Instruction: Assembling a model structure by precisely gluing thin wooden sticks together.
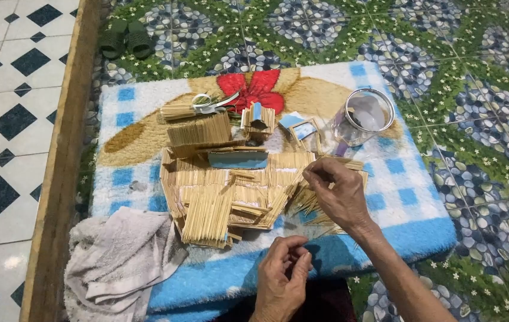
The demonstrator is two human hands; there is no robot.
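Observation:
My right hand [337,191] rests over a loose heap of thin wooden sticks [313,206] on a blue-and-white fluffy mat [409,197], its fingertips pinched on the sticks. My left hand [284,271] hovers near the mat's front edge with fingers curled together, pinching what looks like a thin stick. Flat panels of glued sticks [219,203] lie stacked in the middle of the mat. A small stick house model [258,119] stands behind them.
A clear plastic jar [365,116] lies on its side at the mat's back right. Scissors [213,104] rest on a stick bundle at the back. A grey towel [120,262] is crumpled at front left. Green slippers [126,39] sit on the patterned floor beside a wooden threshold [67,149].

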